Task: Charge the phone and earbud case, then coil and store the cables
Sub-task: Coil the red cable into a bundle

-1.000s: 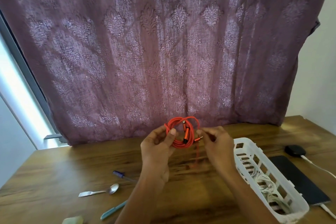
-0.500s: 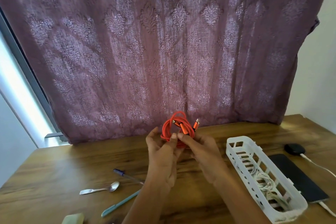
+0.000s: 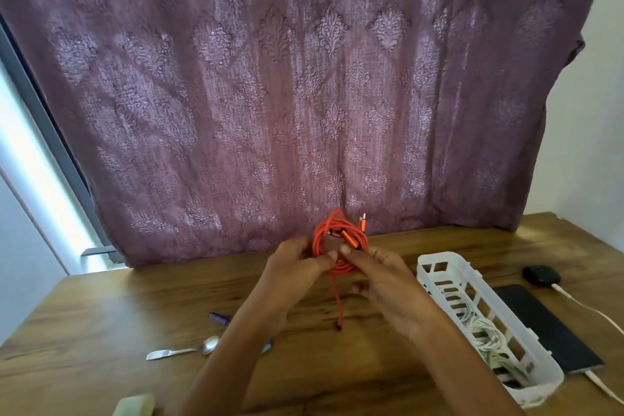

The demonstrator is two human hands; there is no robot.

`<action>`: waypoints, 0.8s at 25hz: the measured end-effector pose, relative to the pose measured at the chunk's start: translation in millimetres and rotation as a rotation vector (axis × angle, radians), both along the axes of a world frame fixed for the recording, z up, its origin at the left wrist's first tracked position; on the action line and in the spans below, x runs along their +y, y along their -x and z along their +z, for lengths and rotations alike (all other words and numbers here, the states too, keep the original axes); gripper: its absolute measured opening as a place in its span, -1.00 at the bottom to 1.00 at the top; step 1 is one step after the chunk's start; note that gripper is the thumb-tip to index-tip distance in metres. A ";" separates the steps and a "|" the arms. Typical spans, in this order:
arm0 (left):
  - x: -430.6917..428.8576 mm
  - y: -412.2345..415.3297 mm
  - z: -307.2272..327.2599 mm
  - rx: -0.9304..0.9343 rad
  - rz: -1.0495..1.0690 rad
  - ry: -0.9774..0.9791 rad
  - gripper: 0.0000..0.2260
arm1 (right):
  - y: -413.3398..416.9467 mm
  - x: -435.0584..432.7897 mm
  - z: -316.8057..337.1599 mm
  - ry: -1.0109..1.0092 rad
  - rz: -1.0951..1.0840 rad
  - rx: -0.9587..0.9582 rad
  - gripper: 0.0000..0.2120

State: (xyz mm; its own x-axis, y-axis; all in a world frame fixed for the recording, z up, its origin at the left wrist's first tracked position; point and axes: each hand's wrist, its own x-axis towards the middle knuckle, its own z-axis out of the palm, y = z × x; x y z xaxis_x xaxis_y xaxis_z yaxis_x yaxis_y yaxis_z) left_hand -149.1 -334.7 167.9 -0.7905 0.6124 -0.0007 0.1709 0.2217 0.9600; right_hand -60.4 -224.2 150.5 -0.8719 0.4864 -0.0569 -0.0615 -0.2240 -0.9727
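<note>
The orange cable (image 3: 337,240) is held as a coil above the far middle of the table (image 3: 135,307), in front of the curtain (image 3: 304,94). Half a second ago no loose strand showed. Now one strand hangs straight down from the bottom of the coil, and its dark tip reaches the tabletop; whether it touches cannot be told. The coil sits a little further right than before.

The left hand (image 3: 297,267) pinches the coil's left side between thumb and curled fingers. The right hand (image 3: 388,280) pinches its right side with thumb and forefinger, close to a plug. The cable looks braided and matte, wound in several round loops, with shiny orange metal sleeves on its plugs, one pointing upward.

The table is wood-grained brown. To the right lies a long white plastic basket (image 3: 439,267) with slotted walls, holding white cables (image 3: 483,331) in a loose bundle. Just beyond it lies a flat black phone (image 3: 547,328) and a rounded black earbud case (image 3: 541,275), each with a white lead plugged in. To the left lie a metal spoon (image 3: 184,350) and a purple pen (image 3: 218,318), now partly hidden by the left forearm. The curtain is mauve woven cloth with a raised leaf pattern.
</note>
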 end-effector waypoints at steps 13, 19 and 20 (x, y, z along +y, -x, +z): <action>2.6 -13.6 -11.2 -0.142 0.004 -0.274 -0.88 | 3.8 5.2 11.5 0.414 0.200 -0.085 -0.77; 0.2 -11.8 -13.4 -0.003 -0.002 -0.227 -0.92 | 3.8 6.1 4.1 0.340 0.151 -0.037 -0.72; 0.5 -11.0 -14.3 0.014 0.012 -0.230 -0.92 | 4.2 4.8 3.7 0.334 0.131 -0.019 -0.73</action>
State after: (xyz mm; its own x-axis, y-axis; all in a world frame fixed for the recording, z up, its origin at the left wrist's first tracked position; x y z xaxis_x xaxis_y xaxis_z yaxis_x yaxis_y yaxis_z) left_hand -138.1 -334.2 153.6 -0.7969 0.5855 0.1489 0.1836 -0.0001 0.9830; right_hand -64.6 -219.4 154.2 -0.9230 0.3221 -0.2106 0.0063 -0.5346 -0.8451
